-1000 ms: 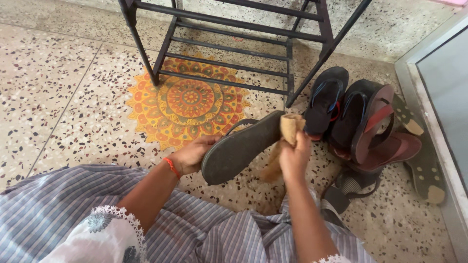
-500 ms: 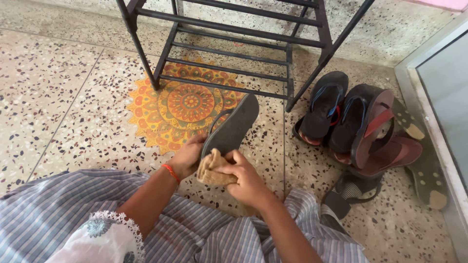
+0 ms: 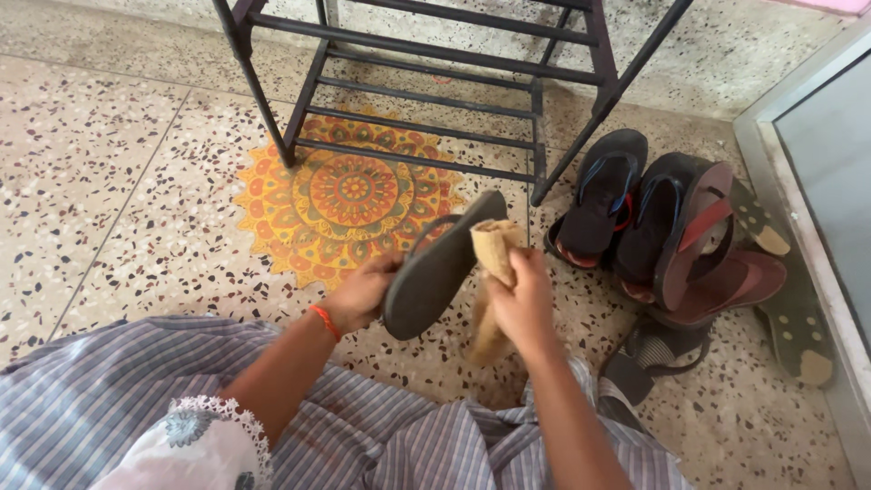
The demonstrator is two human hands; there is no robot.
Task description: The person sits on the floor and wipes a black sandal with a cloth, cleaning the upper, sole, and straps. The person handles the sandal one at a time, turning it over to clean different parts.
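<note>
Head: empty shoe rack (image 3: 435, 82) beyond sandal (image 3: 440, 268)

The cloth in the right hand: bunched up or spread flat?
Bunched. The tan cloth is wadded in the right hand against the sandal, with a tail hanging below.

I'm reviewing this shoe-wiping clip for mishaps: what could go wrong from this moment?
1. The left hand grips the grey sandal only at its heel end, sole up in mid-air; pressure from the tan cloth in the right hand could twist it loose.
2. The cloth's loose tail hangs down and might drag on the speckled floor, picking up grit.
3. The pile of sandals close by could be knocked.
</note>
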